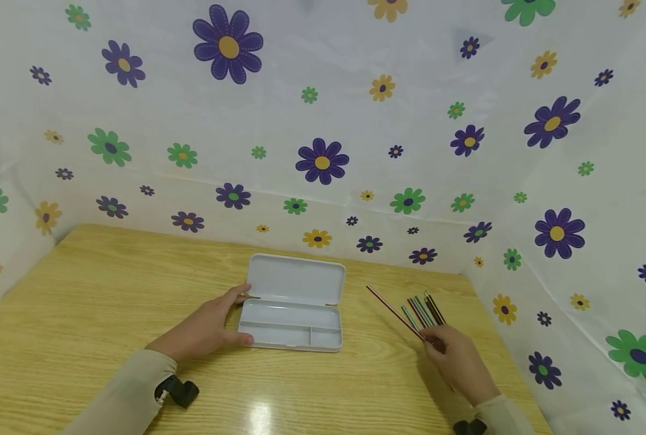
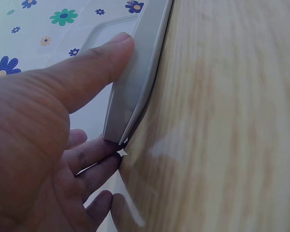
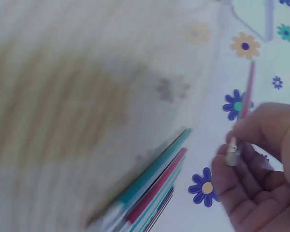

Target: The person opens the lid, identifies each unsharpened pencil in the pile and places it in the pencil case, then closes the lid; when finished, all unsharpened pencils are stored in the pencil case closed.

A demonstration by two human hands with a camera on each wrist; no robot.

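Observation:
A white pencil case (image 1: 327,339) lies on the table with its lid raised at the back, and its divided inside holds nothing. My left hand (image 1: 206,326) grips the case's left end. In the left wrist view the thumb (image 2: 104,63) presses along the case's side wall (image 2: 135,92) while the fingers touch its corner. On the right, my right hand (image 1: 456,356) pinches a red striped pencil (image 1: 390,307) near its end. That end carries a whitish eraser (image 3: 233,153) in the right wrist view. Just beyond the hand lie several more pencils (image 1: 421,311), red, teal and dark.
The light wood-grain table (image 1: 138,272) reaches back to a white cloth wall (image 1: 279,121) printed with flowers. Another such wall (image 1: 600,302) closes the right side. Black straps (image 1: 176,389) sit on the wrists, over pale sleeves.

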